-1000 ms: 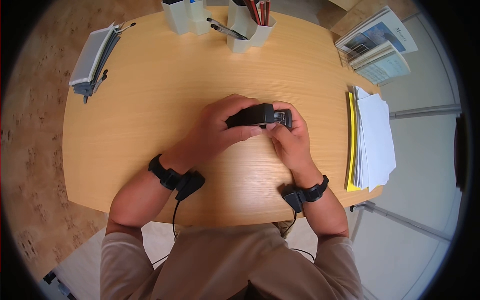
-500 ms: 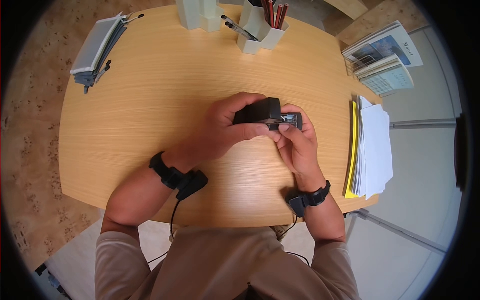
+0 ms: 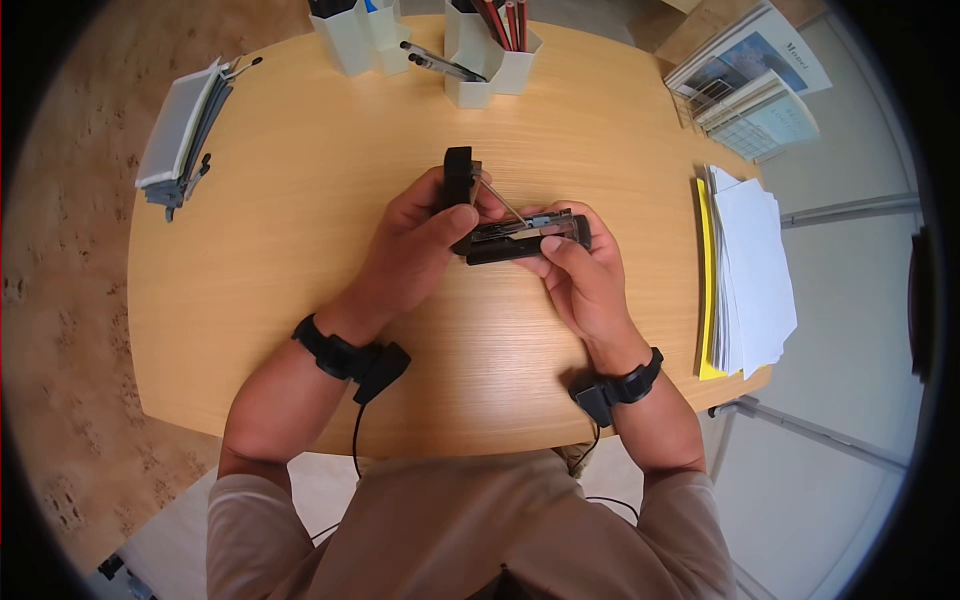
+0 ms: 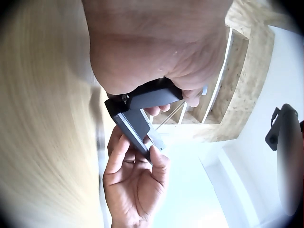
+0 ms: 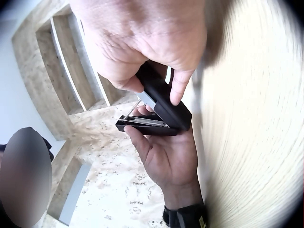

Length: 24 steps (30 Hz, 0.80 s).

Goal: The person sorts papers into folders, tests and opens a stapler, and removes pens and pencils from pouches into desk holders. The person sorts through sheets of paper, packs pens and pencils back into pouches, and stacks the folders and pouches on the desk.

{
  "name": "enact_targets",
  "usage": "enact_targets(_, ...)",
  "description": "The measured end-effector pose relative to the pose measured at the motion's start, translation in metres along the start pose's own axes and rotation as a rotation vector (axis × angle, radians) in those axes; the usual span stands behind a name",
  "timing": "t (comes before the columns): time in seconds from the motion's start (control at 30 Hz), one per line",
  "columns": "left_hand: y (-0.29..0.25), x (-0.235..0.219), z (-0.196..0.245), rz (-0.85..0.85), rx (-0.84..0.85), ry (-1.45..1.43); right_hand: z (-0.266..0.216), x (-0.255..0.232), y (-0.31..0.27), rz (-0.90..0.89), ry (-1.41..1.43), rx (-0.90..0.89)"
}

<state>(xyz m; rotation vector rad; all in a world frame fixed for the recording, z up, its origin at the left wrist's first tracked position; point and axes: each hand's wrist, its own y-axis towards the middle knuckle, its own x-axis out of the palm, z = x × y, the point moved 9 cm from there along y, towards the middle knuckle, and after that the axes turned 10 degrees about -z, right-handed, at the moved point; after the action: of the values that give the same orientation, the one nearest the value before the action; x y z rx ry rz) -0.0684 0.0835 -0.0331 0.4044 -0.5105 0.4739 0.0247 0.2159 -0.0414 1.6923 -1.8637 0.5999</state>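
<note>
"Where's the opened black stapler [image 3: 492, 253]?"
"Your left hand [image 3: 402, 250] grips its raised top, your right hand [image 3: 590, 292] pinches its base, above the pale wooden desk [image 3: 300, 180]."
"Farther off?"
"A white angular pen holder [image 3: 515, 72], red pencils [image 3: 516, 28] standing inside."

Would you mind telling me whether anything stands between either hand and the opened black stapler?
Nothing visible does: the left hand grips one half of the stapler directly, and the right hand grips the other. The pen holder and the stack of papers sit toward the edges of the table, away from both hands.
</note>
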Motion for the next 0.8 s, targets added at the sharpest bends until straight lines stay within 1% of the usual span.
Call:
enact_targets(0.07, -0.001, -0.002, -0.002, -0.004, -0.021, -0.027, 0.0, -0.001, -0.001, 0.015, 0.0, -0.007)
enact_targets(0.13, -0.002, -0.005, -0.003, 0.005, -0.06, 0.021, -0.001, -0.004, -0.002, 0.041, -0.131, -0.015)
enact_targets(0.17, -0.002, -0.006, -0.003, -0.003, -0.067, 0.029, -0.002, -0.003, -0.002, 0.044, -0.124, -0.025)
enact_targets(0.23, -0.002, -0.004, 0.001, -0.027, -0.047, 0.053, -0.009, 0.003, -0.004, 0.011, -0.231, -0.087)
enact_targets(0.27, -0.002, -0.003, 0.0, -0.035, -0.054, 0.056, -0.009, 0.002, -0.004, 0.017, -0.227, -0.095)
enact_targets(0.33, -0.002, -0.006, 0.004, 0.022, -0.006, 0.112, -0.01, 0.001, -0.006, 0.025, -0.285, -0.117)
enact_targets(0.37, -0.003, -0.005, 0.003, 0.014, -0.014, 0.112, -0.01, -0.001, -0.006, 0.034, -0.282, -0.124)
enact_targets(0.43, -0.004, -0.005, 0.005, 0.026, -0.02, 0.25, -0.01, -0.002, -0.006, 0.031, -0.281, -0.141)
enact_targets(0.47, -0.004, -0.005, 0.004, 0.019, -0.029, 0.249, -0.01, -0.003, -0.006, 0.041, -0.278, -0.145)
enact_targets(0.53, -0.004, -0.006, 0.007, 0.048, 0.028, 0.235, -0.012, -0.002, -0.006, 0.045, -0.316, -0.157)
enact_targets(0.57, -0.003, -0.005, 0.006, 0.041, 0.019, 0.235, -0.012, -0.005, -0.007, 0.054, -0.312, -0.161)
enact_targets(0.63, -0.005, -0.009, 0.009, 0.125, 0.051, 0.175, -0.011, -0.006, -0.007, 0.039, -0.333, -0.148)
enact_targets(0.67, -0.004, -0.007, 0.009, 0.121, 0.041, 0.178, -0.012, -0.005, -0.007, 0.047, -0.326, -0.152)
enact_targets(0.73, -0.006, -0.01, 0.011, 0.175, 0.061, 0.177, -0.017, 0.001, -0.007, 0.061, -0.384, -0.174)
enact_targets(0.77, -0.006, -0.01, 0.01, 0.169, 0.051, 0.181, -0.018, 0.001, -0.007, 0.069, -0.377, -0.179)
enact_targets(0.8, -0.007, -0.013, 0.01, 0.199, 0.045, 0.163, -0.018, 0.001, -0.007, 0.069, -0.39, -0.178)
